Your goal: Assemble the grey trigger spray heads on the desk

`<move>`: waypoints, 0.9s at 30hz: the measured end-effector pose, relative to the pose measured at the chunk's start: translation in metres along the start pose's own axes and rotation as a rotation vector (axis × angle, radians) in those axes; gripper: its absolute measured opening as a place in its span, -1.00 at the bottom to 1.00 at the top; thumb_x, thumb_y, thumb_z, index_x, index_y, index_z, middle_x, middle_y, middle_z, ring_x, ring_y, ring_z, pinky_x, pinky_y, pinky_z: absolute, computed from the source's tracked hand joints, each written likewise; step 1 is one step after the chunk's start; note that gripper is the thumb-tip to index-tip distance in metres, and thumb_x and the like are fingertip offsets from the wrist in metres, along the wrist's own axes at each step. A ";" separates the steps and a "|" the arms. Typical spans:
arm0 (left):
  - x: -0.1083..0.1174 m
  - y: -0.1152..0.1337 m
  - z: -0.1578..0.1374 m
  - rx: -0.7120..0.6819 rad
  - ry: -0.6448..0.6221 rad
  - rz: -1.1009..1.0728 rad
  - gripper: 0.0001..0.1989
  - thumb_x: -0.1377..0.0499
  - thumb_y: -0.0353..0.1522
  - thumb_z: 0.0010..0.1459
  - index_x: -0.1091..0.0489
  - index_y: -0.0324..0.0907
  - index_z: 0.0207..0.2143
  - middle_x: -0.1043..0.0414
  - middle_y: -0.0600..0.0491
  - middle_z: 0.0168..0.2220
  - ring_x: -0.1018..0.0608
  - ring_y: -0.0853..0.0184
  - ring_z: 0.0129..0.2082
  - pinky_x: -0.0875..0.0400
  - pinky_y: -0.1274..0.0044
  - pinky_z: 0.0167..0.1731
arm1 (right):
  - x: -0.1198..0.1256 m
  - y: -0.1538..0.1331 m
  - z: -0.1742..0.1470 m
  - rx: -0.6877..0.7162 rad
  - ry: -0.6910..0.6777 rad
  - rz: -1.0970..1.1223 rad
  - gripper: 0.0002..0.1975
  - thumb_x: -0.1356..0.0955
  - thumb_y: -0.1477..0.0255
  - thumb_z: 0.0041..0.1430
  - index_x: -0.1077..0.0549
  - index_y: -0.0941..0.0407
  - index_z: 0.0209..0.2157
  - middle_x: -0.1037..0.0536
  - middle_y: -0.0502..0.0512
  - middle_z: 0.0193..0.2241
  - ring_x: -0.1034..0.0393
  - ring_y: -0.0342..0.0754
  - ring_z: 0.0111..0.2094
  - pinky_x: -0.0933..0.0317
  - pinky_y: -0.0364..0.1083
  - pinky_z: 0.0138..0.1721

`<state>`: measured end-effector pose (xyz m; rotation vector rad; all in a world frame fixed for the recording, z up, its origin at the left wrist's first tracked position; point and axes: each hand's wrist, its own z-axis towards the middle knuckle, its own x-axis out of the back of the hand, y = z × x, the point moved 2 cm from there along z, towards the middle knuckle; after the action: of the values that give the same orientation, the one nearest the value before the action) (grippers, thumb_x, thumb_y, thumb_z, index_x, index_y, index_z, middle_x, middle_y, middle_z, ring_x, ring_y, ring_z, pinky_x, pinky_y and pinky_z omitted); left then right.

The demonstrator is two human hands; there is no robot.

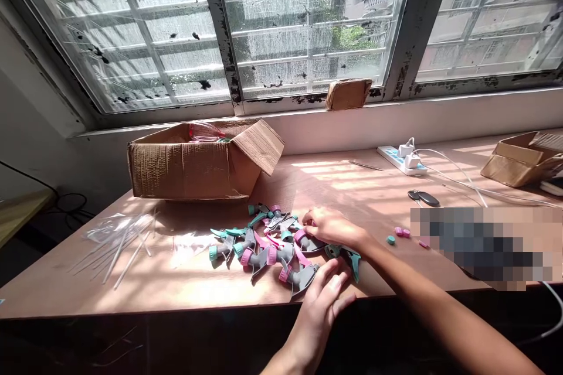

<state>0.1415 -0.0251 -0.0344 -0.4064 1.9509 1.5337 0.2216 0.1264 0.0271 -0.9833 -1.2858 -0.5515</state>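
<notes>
A pile of trigger sprayer heads (pixel 280 255), grey with pink or teal collars and triggers, lies near the table's front edge. My left hand (pixel 323 296) rests at the near right side of the pile, fingers stretched and apart. Its fingertips touch a grey sprayer head with a pink collar (pixel 299 277). At the far right side of the pile is my right hand (pixel 329 225), its fingers loosely bent and spread against the heads, partly hiding them. Between my two hands sits a teal sprayer head (pixel 352 261).
An open cardboard box (pixel 185 170) stands behind the pile. Thin white tubes (pixel 127 246) and clear plastic lie left. To the right are small pink caps (pixel 402 232), a teal cap (pixel 390 239), a key fob (pixel 424 198), a power strip (pixel 402 161) with cables and a smaller box (pixel 516 161).
</notes>
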 end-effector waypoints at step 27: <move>-0.001 0.010 -0.032 -0.003 -0.139 0.234 -0.45 -0.19 0.05 0.24 -0.42 -0.23 -0.02 -0.57 -0.16 -0.22 -0.64 0.09 -0.25 -0.52 0.41 -0.39 | -0.056 -0.006 -0.203 0.176 0.732 0.250 -0.78 -0.25 0.34 0.47 -0.50 0.02 -0.03 -0.60 0.12 -0.11 -0.59 -0.06 -0.23 -0.40 -0.22 -0.19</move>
<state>0.1273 -0.0534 -0.0221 -0.0703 1.9407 1.6618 0.3116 -0.0586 -0.0207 -0.6813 -0.5374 -0.5238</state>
